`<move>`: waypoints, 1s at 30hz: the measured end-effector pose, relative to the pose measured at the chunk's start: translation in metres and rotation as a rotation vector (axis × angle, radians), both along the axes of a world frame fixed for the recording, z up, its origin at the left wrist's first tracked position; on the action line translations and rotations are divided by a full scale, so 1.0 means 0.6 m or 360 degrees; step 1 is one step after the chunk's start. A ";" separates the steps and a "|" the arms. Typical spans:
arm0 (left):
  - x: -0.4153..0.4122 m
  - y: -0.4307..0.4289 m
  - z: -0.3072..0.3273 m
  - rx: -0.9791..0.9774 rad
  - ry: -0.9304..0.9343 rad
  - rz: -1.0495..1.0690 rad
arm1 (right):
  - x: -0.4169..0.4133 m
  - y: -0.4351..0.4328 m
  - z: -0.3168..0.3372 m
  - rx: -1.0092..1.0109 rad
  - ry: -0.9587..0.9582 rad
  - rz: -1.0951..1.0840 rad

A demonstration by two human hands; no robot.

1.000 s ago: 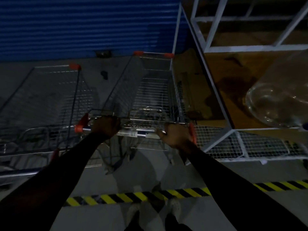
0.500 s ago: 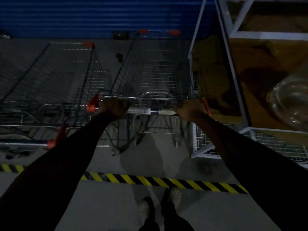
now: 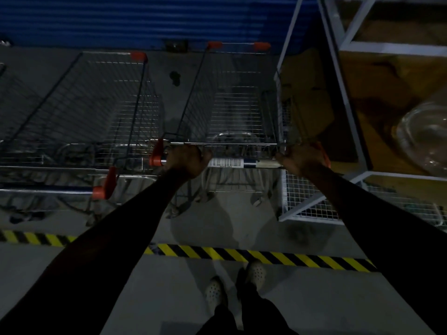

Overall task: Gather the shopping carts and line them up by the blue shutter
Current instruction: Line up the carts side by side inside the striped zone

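A wire shopping cart with orange corner caps stands straight ahead, its nose close to the blue shutter. My left hand grips the left end of its handle bar, which carries a barcode label. My right hand grips the right end. A second shopping cart is parked to the left, also facing the shutter, and part of a third shows at the far left edge.
A white metal cage rack with brown boxes and a clear plastic piece stands tight against the held cart's right side. Yellow-black hazard tape crosses the grey floor in front of my feet.
The cart has rolled forward toward the shutter with both hands on its handle. My feet have come up to the hazard tape.
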State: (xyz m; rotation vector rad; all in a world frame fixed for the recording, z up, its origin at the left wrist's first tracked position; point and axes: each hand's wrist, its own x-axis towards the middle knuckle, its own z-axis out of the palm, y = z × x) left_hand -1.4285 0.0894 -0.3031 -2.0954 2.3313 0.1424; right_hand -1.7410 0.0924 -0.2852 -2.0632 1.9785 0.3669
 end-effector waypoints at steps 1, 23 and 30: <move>0.001 0.005 -0.006 0.0012 -0.0002 -0.0012 | -0.005 0.008 -0.002 0.0003 0.0000 -0.0003; -0.007 0.187 -0.020 0.0016 -0.0217 -0.0098 | -0.027 0.207 -0.030 -0.0200 0.0008 0.0062; -0.032 0.248 -0.021 -0.0041 -0.0107 -0.0073 | -0.062 0.253 -0.029 -0.0102 0.0000 0.0107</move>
